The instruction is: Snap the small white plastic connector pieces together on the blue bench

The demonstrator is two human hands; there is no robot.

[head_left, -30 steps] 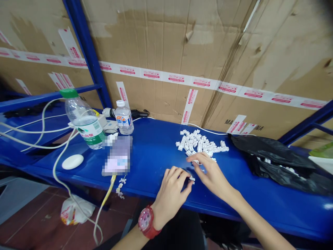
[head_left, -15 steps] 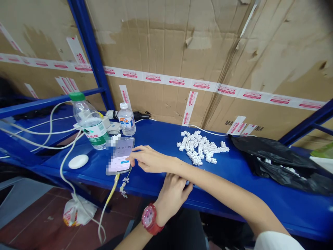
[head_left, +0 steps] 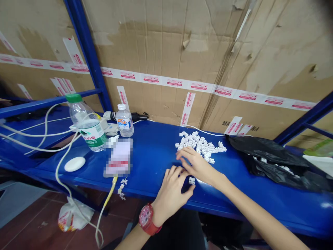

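My left hand (head_left: pixel 173 187), with a red watch (head_left: pixel 147 219) on its wrist, rests near the front edge of the blue tabletop. Its fingers are curved and its thumb stands apart. A small white plastic piece (head_left: pixel 191 180) lies in the gap between thumb and forefinger; a firm grip on it does not show. Just above and to the right, my right hand (head_left: pixel 199 165) is open, fingers bent and apart, between that piece and a pile of similar white plastic pieces (head_left: pixel 191 139). The right hand hides the pile's near part, and its fingertips seem to hold nothing.
A phone (head_left: pixel 118 158) with a blurred screen lies at left, near a white oval object (head_left: pixel 75 164), a green-capped bottle (head_left: pixel 92 135) and a small bottle (head_left: pixel 125 121). White cables (head_left: pixel 61 170) hang over the edge. A black plastic bag (head_left: pixel 275 163) sits right. Cardboard (head_left: pixel 156 45) stands behind.
My right hand has left the phone and moved right, to the near side of the pile. The left thumb and forefinger now show a white piece between them. The phone screen looks different.
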